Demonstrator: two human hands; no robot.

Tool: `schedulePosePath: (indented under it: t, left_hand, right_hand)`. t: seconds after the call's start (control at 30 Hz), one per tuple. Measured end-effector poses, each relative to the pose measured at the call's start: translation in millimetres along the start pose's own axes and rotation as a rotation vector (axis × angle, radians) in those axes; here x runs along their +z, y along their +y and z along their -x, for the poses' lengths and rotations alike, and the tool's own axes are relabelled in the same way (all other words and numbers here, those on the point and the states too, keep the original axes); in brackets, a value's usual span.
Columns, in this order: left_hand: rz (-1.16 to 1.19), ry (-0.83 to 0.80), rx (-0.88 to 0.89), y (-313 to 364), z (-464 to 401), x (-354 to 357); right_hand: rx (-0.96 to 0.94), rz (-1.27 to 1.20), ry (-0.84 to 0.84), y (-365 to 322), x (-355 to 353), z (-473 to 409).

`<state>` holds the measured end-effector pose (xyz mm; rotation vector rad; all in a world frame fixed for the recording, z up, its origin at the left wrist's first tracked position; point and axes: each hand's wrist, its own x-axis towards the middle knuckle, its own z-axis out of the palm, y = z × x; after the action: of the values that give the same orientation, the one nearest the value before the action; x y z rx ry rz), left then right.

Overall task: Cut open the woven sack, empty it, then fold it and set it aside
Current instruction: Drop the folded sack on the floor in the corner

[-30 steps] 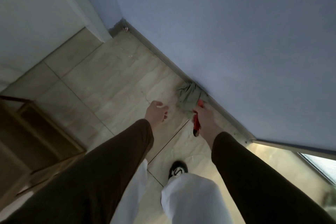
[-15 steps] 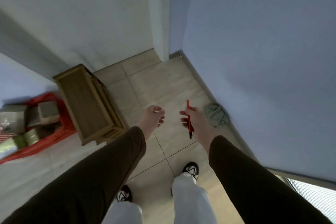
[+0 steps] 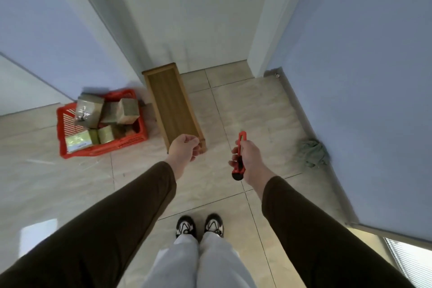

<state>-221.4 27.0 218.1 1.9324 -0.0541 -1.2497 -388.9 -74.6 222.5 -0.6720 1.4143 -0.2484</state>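
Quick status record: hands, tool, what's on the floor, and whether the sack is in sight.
left hand: empty, fingers loosely curled, above the near end of the wooden box
right hand: closed on the knife
knife: red utility knife, held roughly upright; blade not discernible
wooden box: long, on the floor against the wall
crate: red plastic, left of the wooden box, holding wrapped parcels
cloth: crumpled green-grey heap against the right wall
woven sack: none clearly in view; the cloth heap may be it, cannot tell
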Motion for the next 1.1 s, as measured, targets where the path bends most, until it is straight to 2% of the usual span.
schedulePosePath:
  t: [0.33, 0.5, 0.73, 0.9, 1.1]
  left_hand:
    - [0.049, 0.097, -0.012, -24, -11, -100]
    - [0.057, 0.096, -0.002, -30, -28, -162]
    - [-0.044, 0.031, 0.012, -47, -72, -245]
    - [-0.111, 0.001, 0.06, -68, -105, -271]
    - [-0.11, 0.012, 0.019, -100, -152, -278]
  right_hand:
    - [-0.178, 0.373, 0.046, 16, 103, -13]
    - [-0.099, 0.276, 0.034, 22, 171, -18]
    - [-0.131, 0.244, 0.077, 61, 259, -55]
    - [-0.073, 0.175, 0.184, 94, 280, -102]
    - [0.003, 0.088, 0.264, 114, 289, -170]
